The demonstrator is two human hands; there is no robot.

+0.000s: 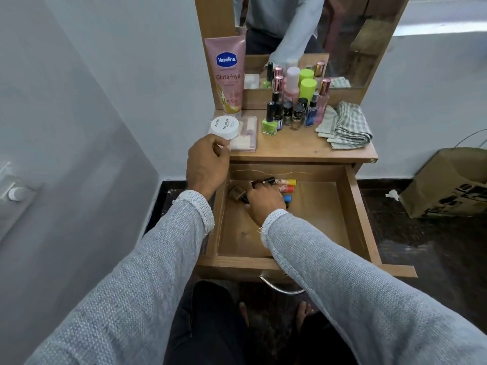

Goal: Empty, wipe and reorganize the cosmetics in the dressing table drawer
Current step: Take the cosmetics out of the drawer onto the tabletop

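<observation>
The right hand (264, 204) reaches into the open drawer (353, 219), fingers curled on small tubes (288, 185) at its far left. The left hand (207, 164) pinches a white jar (224, 127) on the tabletop.

A home bedroom corner: a wooden dressing table (303, 150) with mirror (316, 35), crowded with nail-polish bottles (269, 122).

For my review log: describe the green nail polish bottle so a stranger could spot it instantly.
Find the dressing table top below the mirror. A cluster of small bottles stands at its middle; the green nail polish bottle is frontmost left, the only one with bright lime glass under a tall black cap.
</observation>
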